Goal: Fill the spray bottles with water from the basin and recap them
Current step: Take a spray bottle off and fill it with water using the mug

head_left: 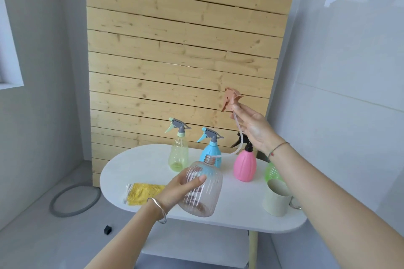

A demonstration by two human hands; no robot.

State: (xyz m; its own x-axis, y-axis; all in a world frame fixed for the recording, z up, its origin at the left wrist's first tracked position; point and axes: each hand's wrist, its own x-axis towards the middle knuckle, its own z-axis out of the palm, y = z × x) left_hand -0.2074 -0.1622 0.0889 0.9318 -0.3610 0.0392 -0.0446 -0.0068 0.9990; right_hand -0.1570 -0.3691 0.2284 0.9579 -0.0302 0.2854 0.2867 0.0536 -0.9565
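Observation:
My left hand (177,190) grips a clear ribbed bottle (203,190) above the table's front, its neck uncapped and tilted away from me. My right hand (251,129) holds up its brown spray head (230,99), pinched at the collar. The head's dip tube (237,137) curves down, and its tip lies at the bottle's mouth. On the white table (135,166) stand a capped yellow-green bottle (178,155), a capped blue bottle (211,148) and a capped pink bottle (244,166). A green bottle (271,172) is partly hidden behind my right forearm. No basin is in view.
A pale green cup (276,199) stands at the table's right, under my right forearm. A yellow cloth in clear wrap (142,194) lies at the front left. A slatted wooden panel (181,61) rises behind the table. A grey ring (74,200) lies on the floor.

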